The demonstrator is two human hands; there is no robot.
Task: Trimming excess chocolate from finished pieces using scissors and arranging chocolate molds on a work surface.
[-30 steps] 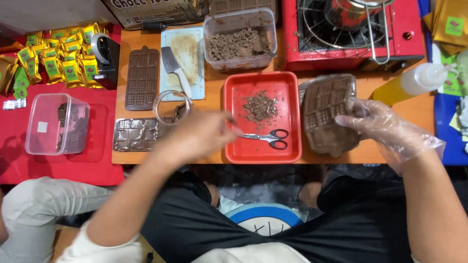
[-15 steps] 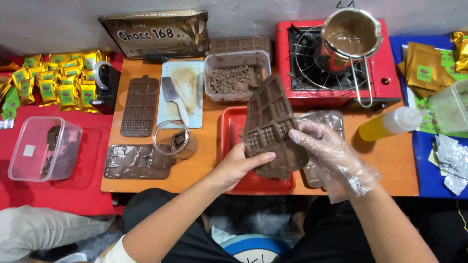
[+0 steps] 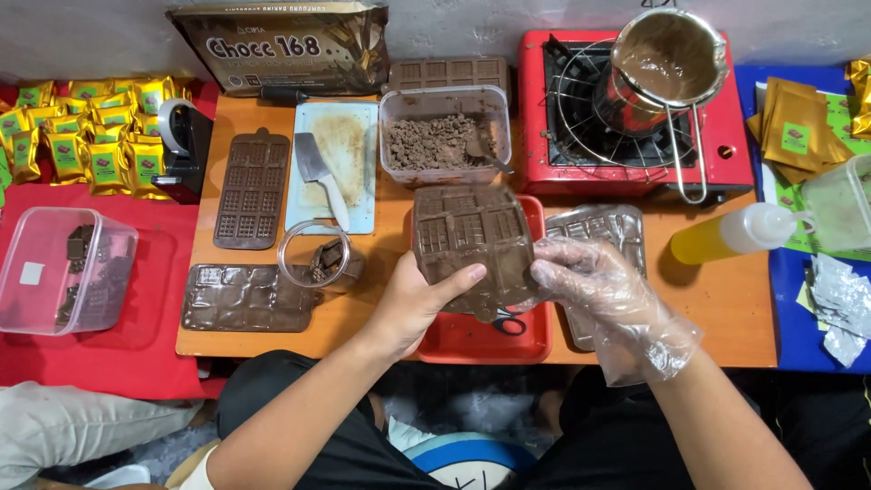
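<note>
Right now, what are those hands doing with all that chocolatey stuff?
A person holds a brown, chocolate-smeared bar mould in both hands above a red plastic tray on the orange table. The bare left hand grips its near edge; the right hand, in a clear plastic glove, grips its side. A metal pot sits on the red stove.

Bare left hand [image 3: 413, 304] and plastic-gloved right hand [image 3: 594, 290], both in closed grip, forearms converging.

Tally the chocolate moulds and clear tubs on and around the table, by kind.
Chocolate moulds: 5 — held in both hands, by the board, front left, under the right hand, behind the tub.
Clear tubs: 3 — crumbs, left, right edge.
Total: 8
</note>
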